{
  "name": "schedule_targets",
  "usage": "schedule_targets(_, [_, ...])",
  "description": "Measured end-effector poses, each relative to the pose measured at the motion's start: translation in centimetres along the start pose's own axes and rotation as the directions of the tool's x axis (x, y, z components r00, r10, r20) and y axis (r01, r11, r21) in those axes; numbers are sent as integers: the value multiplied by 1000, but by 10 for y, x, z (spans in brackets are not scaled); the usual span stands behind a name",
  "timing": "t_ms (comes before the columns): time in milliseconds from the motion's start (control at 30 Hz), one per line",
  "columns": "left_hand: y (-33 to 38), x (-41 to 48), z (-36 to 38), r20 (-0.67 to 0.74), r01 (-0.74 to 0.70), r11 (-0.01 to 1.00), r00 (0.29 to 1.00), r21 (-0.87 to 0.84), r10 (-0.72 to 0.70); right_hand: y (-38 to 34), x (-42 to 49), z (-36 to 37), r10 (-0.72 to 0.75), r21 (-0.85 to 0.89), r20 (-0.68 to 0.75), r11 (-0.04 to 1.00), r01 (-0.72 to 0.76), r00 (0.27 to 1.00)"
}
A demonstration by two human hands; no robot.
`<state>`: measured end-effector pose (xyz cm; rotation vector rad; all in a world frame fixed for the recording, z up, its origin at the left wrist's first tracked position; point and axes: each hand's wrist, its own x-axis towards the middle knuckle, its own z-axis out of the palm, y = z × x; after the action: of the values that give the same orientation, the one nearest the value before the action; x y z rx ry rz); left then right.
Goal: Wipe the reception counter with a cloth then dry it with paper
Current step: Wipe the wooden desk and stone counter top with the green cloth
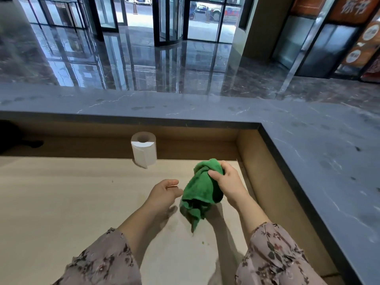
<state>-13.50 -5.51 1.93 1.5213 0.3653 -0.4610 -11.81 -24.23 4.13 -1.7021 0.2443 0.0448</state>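
The cloth (pixel 202 188) was gripped by the right hand (pixel 228 179); the left hand (pixel 164 192) was held loosely spread, nothing in it, beside it.

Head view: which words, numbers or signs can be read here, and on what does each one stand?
"标书": large white characters on the orange sign board, top right.
Round white labels on the orange panel below it: too blurred to read.
Second orange board: blurred, unreadable.
Green cloth and paper roll: no text visible.
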Motion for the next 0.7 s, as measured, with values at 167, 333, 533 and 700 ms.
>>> schedule_targets(167, [6, -24, 8, 101, -105, 982, 991, 160, 90, -36, -21, -19, 32, 180, 69, 983, -44, 997])
schedule_targets(333, [28, -38, 7, 51, -179, 967, 984, 180, 173, -68, -41, -32, -7, 204, 267, 978, -50, 964])
schedule_targets(533, [42, -49, 4, 286, -252, 945, 940, 206, 189, -85, -44, -35, 4, 228, 382, 969, -99, 924])
schedule_targets(700, [41, -63, 7, 412, -83, 995, 910, 54, 53, -87, -40, -41, 100, 206, 371, 961, -187, 923])
